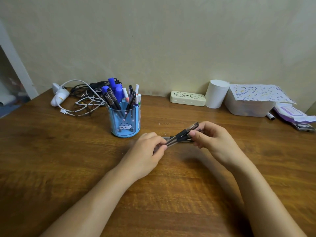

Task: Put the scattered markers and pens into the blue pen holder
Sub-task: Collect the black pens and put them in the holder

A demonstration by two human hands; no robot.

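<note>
I hold a small bundle of dark, clear-barrelled pens with black grips (181, 135) between both hands, just in front and to the right of the round blue plastic pen holder with a cartoon cat (125, 119). My left hand (147, 151) pinches the lower ends with fingers curled shut around them; my right hand (212, 137) closes around the upper ends. The bundle crosses loosely, so I am probably squaring it up. The holder already stands crowded with blue markers, black pens and white pens, so most of the task looks done; this handful remains, plus one black-and-white marker (270, 115) lying far to the holder's right beside a translucent lidded box (249, 106). Behind the holder sits a tangle of white and black cables (82, 98). To its right are a cream case (187, 98) and a white cylinder (216, 94). Nothing blocks the short path, though the crowded opening may resist.
</note>
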